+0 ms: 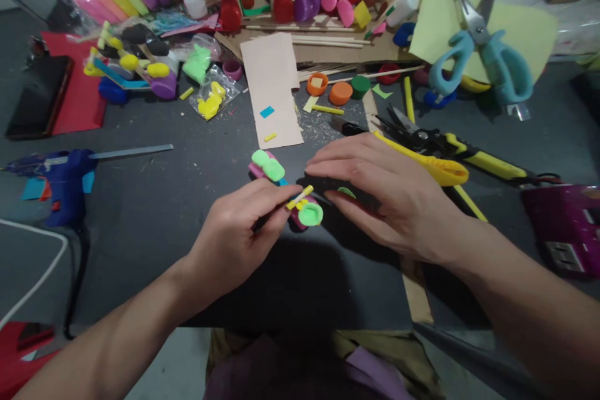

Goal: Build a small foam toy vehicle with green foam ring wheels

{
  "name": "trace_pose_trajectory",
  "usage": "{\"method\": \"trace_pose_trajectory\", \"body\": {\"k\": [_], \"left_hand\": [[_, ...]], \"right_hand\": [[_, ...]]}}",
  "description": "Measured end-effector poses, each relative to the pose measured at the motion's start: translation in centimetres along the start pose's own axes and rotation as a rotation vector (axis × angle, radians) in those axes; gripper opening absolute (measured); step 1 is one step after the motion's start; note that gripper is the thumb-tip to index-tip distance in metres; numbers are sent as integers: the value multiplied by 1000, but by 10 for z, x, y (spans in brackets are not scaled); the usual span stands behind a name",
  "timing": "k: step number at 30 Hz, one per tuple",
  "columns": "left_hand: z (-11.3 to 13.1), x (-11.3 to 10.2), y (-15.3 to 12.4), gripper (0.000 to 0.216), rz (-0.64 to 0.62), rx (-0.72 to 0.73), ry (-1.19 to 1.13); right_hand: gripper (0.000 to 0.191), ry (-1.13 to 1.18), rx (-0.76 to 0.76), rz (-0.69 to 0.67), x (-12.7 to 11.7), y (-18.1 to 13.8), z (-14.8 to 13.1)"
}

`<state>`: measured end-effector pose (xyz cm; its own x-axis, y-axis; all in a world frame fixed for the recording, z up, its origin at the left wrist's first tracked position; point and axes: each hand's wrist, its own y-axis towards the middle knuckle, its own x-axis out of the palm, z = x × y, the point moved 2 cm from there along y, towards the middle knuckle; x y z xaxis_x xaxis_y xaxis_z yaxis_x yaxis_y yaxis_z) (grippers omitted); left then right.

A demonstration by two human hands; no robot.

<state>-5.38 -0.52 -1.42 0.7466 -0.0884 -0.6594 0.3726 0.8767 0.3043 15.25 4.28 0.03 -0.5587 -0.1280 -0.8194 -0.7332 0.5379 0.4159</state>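
Observation:
My left hand (239, 231) is closed in a pinch on a small craft toy car (281, 190) with a pink body, green foam wheels and a yellow stick axle. It rests low over the dark table. My right hand (389, 190) hovers flat just right of the car, fingers stretched out and together, holding nothing. A small green foam piece (347, 192) lies under its fingertips.
Yellow-handled pliers (440, 150) lie right of my right hand. A blue glue gun (60, 181) is at the left, blue scissors (482, 56) at back right. Cardboard strip (274, 90), bottle caps, sticks, foam sheets and another toy car (134, 72) crowd the back. A magenta object (565, 225) sits far right.

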Motion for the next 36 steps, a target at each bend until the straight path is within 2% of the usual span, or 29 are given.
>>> {"method": "trace_pose_trajectory", "body": {"k": [6,13,16,21,26,32,36], "left_hand": [[1,1,0,20,-35,-17,26],[0,2,3,14,-44,-60,5],[1,3,5,9,-44,-65,-9],[1,3,5,22,-65,-69,-44],[-1,2,3,24,-72,-61,-58],[-1,1,3,13,-72,-60,-57],[-1,1,2,17,-61,-61,-51]], "right_hand": [[47,-43,-85,-71,-1,-3,2],[43,-71,-113,-61,3,-3,1],[36,-52,-102,-64,6,-1,0],[25,-66,-112,-85,8,4,-1],[30,-99,-210,-23,9,3,-1],[38,-64,-212,21,12,-2,1],[41,-105,-208,15,16,-7,4]]}}
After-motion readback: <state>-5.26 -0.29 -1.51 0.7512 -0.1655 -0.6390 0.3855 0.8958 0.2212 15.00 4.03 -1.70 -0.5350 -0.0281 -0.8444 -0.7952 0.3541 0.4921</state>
